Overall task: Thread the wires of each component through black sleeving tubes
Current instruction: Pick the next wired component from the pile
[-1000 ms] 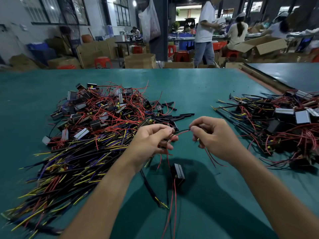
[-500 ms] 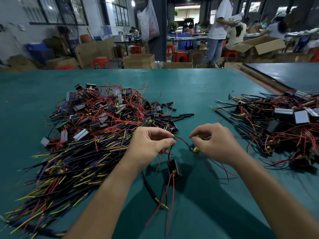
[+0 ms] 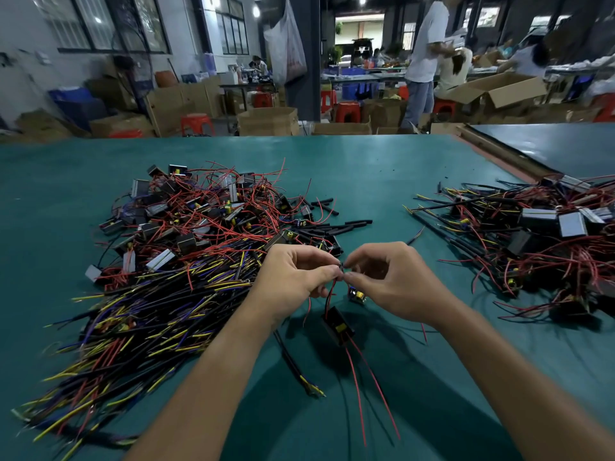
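Observation:
My left hand [image 3: 294, 277] and my right hand [image 3: 391, 282] meet fingertip to fingertip above the green table [image 3: 382, 181]. Both pinch thin red wires at the point where they touch. From those wires hangs a small black component [image 3: 336, 326], with two more red wires trailing from it toward me. A tiny part with a yellow piece [image 3: 356, 295] dangles just under my right fingers. Short black sleeving tubes [image 3: 339, 227] lie loose beyond my hands. Whether a tube sits between my fingertips is hidden.
A big heap of components with red, yellow and blue wires [image 3: 173, 254] fills the left of the table. Another heap [image 3: 532, 241] lies at the right. Cardboard boxes, red stools and people stand beyond the far edge.
My hands have come together until the fingertips touch. The black component has swung slightly lower and toward me, hanging under the pinch.

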Action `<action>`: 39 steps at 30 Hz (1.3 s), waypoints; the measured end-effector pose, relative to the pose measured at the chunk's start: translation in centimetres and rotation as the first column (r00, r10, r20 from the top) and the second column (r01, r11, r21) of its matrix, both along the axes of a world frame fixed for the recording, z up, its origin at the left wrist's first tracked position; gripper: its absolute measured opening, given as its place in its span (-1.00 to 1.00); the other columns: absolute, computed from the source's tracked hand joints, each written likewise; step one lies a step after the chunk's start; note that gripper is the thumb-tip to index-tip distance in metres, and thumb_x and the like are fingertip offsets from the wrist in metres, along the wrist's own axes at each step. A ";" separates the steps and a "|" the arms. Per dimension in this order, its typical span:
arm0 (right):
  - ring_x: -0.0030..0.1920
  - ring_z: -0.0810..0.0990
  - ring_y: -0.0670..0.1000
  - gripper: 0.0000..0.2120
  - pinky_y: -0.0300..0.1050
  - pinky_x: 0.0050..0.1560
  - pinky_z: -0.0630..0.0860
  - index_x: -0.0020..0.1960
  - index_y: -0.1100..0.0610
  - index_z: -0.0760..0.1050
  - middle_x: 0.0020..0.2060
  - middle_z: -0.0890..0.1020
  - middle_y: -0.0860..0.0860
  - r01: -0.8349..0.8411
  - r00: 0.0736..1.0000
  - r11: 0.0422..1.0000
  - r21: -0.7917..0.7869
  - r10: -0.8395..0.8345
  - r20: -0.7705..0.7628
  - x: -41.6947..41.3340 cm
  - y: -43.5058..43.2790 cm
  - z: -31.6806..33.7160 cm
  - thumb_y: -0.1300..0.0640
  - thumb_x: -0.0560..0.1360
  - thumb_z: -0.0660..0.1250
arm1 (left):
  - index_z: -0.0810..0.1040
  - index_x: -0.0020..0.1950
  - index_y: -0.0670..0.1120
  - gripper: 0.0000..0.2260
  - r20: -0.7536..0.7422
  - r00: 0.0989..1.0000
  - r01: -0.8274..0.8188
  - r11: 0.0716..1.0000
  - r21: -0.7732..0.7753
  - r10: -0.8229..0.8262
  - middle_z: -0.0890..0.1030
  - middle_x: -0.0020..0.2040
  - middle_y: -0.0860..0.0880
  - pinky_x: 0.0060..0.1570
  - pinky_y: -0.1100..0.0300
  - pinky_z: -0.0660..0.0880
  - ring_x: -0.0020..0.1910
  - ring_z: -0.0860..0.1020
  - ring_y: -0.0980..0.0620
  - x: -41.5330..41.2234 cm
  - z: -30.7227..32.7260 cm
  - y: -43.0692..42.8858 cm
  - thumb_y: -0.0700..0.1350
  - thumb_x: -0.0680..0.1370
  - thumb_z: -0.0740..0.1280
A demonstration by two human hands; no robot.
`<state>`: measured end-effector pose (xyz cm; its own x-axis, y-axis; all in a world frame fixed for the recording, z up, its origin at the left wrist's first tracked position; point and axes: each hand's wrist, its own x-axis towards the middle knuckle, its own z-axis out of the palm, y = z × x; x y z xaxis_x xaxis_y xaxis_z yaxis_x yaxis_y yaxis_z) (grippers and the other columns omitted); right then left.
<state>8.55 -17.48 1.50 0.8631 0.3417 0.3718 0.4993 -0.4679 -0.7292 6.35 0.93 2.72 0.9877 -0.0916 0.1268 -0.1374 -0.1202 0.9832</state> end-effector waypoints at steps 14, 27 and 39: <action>-0.50 0.44 -0.18 -0.83 -0.36 -0.40 0.33 -0.25 0.01 0.56 -0.48 0.55 -0.19 0.027 0.999 0.999 -0.037 -0.025 0.038 -0.4 0.2 0.5 0.14 0.52 0.38 | 0.69 -0.23 -0.09 -0.87 -0.032 0.998 0.054 0.998 0.042 -0.053 0.68 -0.30 -0.08 -0.36 0.20 0.55 -0.47 0.54 0.05 0.3 -0.5 0.2 -0.25 0.49 0.44; -0.45 0.47 -0.13 -0.86 -0.18 -0.39 0.44 -0.22 0.00 0.50 -0.41 0.57 -0.14 -0.011 1.000 0.998 -0.069 0.012 0.014 -0.8 0.1 0.8 0.18 0.48 0.37 | 0.64 -0.16 -0.17 -0.91 0.002 1.000 0.009 0.994 0.105 -0.010 0.65 -0.37 0.02 -0.38 0.20 0.54 -0.49 0.54 0.06 0.4 -0.7 0.0 -0.23 0.54 0.40; -0.48 0.42 -0.18 -0.83 -0.34 -0.40 0.34 -0.24 -0.04 0.56 -0.42 0.55 -0.26 0.015 1.000 0.997 -0.075 -0.016 -0.019 -0.1 -0.1 0.5 0.16 0.49 0.40 | 0.64 -0.16 -0.20 -0.92 -0.017 1.000 0.026 0.990 0.137 -0.024 0.68 -0.29 -0.10 -0.33 0.13 0.55 -0.45 0.54 0.00 0.3 -0.5 -0.4 -0.30 0.52 0.38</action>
